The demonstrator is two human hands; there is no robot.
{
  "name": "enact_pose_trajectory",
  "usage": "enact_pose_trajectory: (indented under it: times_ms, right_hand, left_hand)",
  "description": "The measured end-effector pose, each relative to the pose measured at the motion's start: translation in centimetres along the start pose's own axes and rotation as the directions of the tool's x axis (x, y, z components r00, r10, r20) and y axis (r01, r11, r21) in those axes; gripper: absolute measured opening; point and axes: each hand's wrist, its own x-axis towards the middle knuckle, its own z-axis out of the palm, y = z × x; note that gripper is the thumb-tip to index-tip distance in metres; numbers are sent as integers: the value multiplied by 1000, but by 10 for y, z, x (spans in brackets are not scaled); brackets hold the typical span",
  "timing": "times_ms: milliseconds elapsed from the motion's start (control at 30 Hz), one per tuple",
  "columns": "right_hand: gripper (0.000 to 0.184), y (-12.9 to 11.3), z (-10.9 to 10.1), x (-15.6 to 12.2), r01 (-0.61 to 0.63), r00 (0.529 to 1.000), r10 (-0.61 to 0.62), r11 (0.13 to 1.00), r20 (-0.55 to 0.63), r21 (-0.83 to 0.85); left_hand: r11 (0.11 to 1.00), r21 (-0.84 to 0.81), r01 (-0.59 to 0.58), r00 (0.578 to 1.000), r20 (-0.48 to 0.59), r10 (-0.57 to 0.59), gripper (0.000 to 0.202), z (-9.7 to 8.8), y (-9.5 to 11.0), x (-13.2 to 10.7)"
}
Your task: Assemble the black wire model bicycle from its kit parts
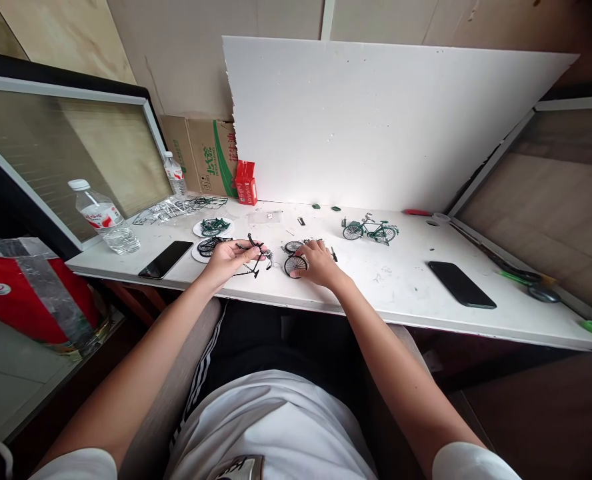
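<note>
My left hand (231, 259) pinches a black model bicycle frame (257, 257) just above the front part of the white table. A little to the right, my right hand (319, 263) has its fingers curled round a small black spoked wheel (295, 265), its thumb against the wheel. Behind that hand lies another small wheel (293, 247) among dark parts that my fingers partly cover. Farther right stands a green model bicycle (370, 230). Left of my left hand, black wheels (210, 247) rest on one white plate, and green parts (214, 227) on another.
Two phones (167, 259) (462, 285) lie at either side. Water bottles (107, 220) (175, 175) stand at the left, near a cardboard box (203, 157) and a red carton (247, 183). A white board (391, 127) leans at the back. Scissors (519, 272) lie at the right edge.
</note>
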Motion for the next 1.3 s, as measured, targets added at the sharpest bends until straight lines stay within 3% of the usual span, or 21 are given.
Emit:
enact_pose_trajectory:
  times_ms: [133,267,400,500,567,633,700,767,833,900,967,1033,1100,1167,1300]
  right_hand:
    - [29,-2,-3,2,-14,997,23,993,-75,121]
    - [13,-3,-10,6,40,984,34,910,-173,412]
    - [33,-10,-21,8,101,956,125,710,-267,697]
    - [45,-20,-28,7,96,958,196,477,-212,874]
    - [49,-26,-32,6,77,958,227,379,-173,922]
    - [50,-30,-34,5,65,960,236,332,-150,941]
    - [50,-33,-36,4,53,970,213,277,-115,959]
    - [51,-35,-39,3,21,981,182,199,-58,980]
    - [50,-37,-41,1,-28,984,177,131,5,991]
    - [45,-37,-42,0,-72,982,183,103,53,992]
    - [38,-37,-44,-1,-119,980,169,91,103,989]
    - [29,-38,-44,-1,-223,970,108,19,220,975]
    - [22,-40,-44,-2,-363,931,5,-94,365,927]
    - [19,-45,-41,-3,-446,895,-78,-160,440,880]
    - [25,-53,-30,-4,-414,910,-53,-120,410,902]
  left_hand:
    - [994,105,-17,1000,28,14,57,3,3,-3]
    - [984,176,-34,998,65,22,53,5,6,-4]
    - [990,137,-20,997,78,9,55,8,10,-5]
    - [994,109,1,995,99,-11,57,9,10,-4]
    - [992,122,-15,993,121,1,57,9,7,-3]
    - [976,200,-87,989,133,61,52,7,1,-3]
    - [905,359,-229,972,125,197,43,4,-4,-2]
    - [733,542,-411,906,159,391,34,2,-7,-1]
    - [498,660,-563,792,256,555,32,-1,-9,-2]
    - [296,700,-650,678,357,643,37,-3,-9,-3]
    - [176,710,-682,604,410,684,42,-5,-8,-5]
    - [133,704,-698,573,437,694,43,-5,-7,-8]
    - [147,694,-705,581,446,681,42,-5,-7,-10]
    - [203,688,-697,615,428,662,39,-4,-8,-11]
    - [331,676,-658,687,359,632,29,-2,-14,-10]
